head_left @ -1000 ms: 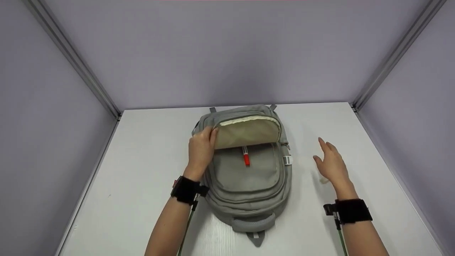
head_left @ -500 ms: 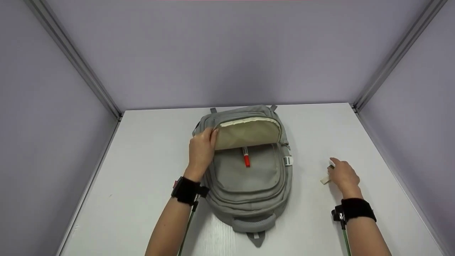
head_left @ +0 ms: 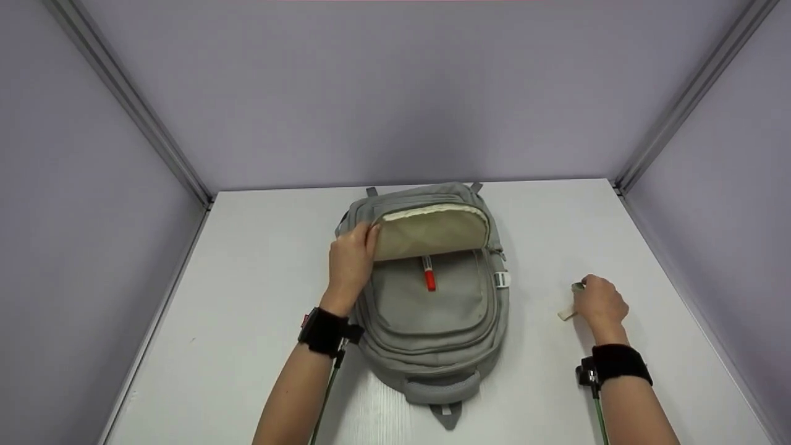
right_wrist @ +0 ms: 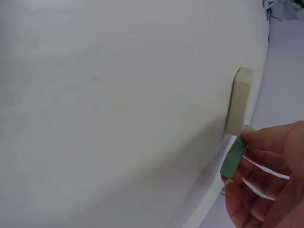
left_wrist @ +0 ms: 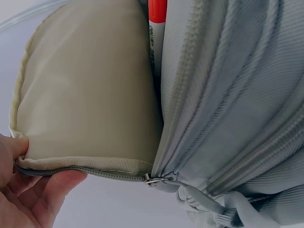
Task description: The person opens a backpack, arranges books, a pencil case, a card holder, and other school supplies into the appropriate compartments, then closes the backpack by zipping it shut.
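Observation:
A grey backpack (head_left: 432,309) lies on the white table, its front pocket unzipped. My left hand (head_left: 351,259) pinches the edge of the pocket's beige-lined flap (left_wrist: 90,90) and holds it up. From under the flap sticks the red cap of a marker (head_left: 430,279). To the right of the backpack, my right hand (head_left: 600,303) grips a small green eraser-like block (right_wrist: 233,157) between thumb and fingers. A cream eraser-like block (right_wrist: 241,102) lies on the table close by it, partly covered by the hand in the head view.
The white table (head_left: 266,266) meets a grey back panel (head_left: 395,93) and side panels. A zipper pull (left_wrist: 154,180) hangs at the flap's corner. Each wrist wears a black band with a camera and a green cable.
My right hand has come down to the table and its fingers have closed on the green block. My left hand keeps its grip on the flap.

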Available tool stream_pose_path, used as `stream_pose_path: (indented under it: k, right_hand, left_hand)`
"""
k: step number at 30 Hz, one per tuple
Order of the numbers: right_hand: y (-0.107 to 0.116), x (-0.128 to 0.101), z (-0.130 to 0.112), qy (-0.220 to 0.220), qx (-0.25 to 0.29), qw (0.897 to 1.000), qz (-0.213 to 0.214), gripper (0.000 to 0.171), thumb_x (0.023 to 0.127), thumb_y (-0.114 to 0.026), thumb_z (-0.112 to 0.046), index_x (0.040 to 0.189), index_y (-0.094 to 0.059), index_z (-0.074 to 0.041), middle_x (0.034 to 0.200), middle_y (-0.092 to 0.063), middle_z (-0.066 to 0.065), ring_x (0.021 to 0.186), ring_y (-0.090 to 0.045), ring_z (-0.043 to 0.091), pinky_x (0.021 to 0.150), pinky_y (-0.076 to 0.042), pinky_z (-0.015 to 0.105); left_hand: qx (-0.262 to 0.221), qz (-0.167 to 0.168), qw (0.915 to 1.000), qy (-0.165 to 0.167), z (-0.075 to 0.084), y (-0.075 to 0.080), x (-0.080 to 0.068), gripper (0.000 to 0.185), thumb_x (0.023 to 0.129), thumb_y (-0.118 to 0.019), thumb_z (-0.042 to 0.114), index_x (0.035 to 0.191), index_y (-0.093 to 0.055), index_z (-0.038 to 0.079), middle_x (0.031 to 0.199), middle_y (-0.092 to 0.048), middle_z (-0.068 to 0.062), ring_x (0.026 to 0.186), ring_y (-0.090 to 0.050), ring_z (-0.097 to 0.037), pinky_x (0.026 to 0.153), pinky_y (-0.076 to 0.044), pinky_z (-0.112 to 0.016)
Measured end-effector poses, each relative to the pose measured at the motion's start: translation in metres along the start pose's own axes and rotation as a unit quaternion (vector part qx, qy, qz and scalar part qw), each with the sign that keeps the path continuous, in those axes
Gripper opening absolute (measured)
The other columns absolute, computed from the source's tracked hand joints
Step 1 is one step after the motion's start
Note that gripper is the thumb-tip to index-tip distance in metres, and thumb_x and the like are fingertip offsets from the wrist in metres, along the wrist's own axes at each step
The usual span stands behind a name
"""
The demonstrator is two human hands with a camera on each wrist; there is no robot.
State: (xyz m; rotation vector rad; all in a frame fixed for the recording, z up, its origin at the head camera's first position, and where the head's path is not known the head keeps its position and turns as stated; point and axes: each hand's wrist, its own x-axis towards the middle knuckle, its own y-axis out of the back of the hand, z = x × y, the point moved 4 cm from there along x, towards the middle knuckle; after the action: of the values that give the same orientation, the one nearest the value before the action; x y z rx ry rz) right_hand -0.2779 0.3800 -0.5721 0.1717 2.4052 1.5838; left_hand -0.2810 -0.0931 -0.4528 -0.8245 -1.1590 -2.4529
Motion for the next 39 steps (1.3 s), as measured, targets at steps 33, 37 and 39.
stream_pose_path:
  k: [33, 37, 39]
  right_hand:
    - [-0.018, -0.065, -0.210, 0.236, 0.180, 0.953, 0.067, 0.018, 0.085, -0.076, -0.017, 0.072, -0.067, -0.011, 0.069, -0.065, 0.000, 0.055, -0.057, 0.013, 0.051, -0.045, 0.031]
    - [-0.028, -0.064, -0.217, 0.246, 0.190, 0.948, 0.064, 0.018, 0.086, -0.076, -0.018, 0.072, -0.069, -0.011, 0.065, -0.063, -0.002, 0.054, -0.056, 0.011, 0.051, -0.045, 0.030]
    - [-0.031, -0.064, -0.218, 0.248, 0.195, 0.947, 0.057, 0.016, 0.086, -0.076, -0.018, 0.074, -0.071, -0.010, 0.067, -0.064, -0.002, 0.056, -0.057, 0.012, 0.053, -0.046, 0.032]
  left_hand:
    - [-0.002, 0.011, 0.9999, -0.010, 0.001, -0.001, -0.001, 0.028, 0.101, -0.058, 0.024, 0.080, -0.061, 0.005, 0.057, -0.050, -0.002, 0.047, -0.044, -0.017, 0.045, -0.040, -0.039]
    - [-0.002, 0.010, 0.9999, -0.008, 0.001, -0.002, -0.002, 0.028, 0.101, -0.058, 0.024, 0.081, -0.062, 0.005, 0.058, -0.052, -0.002, 0.048, -0.044, -0.015, 0.045, -0.039, -0.035]
    - [-0.003, 0.012, 0.9999, -0.010, 0.001, -0.002, -0.003, 0.028, 0.101, -0.058, 0.023, 0.081, -0.063, 0.005, 0.058, -0.052, -0.002, 0.048, -0.044, -0.015, 0.045, -0.039, -0.035]
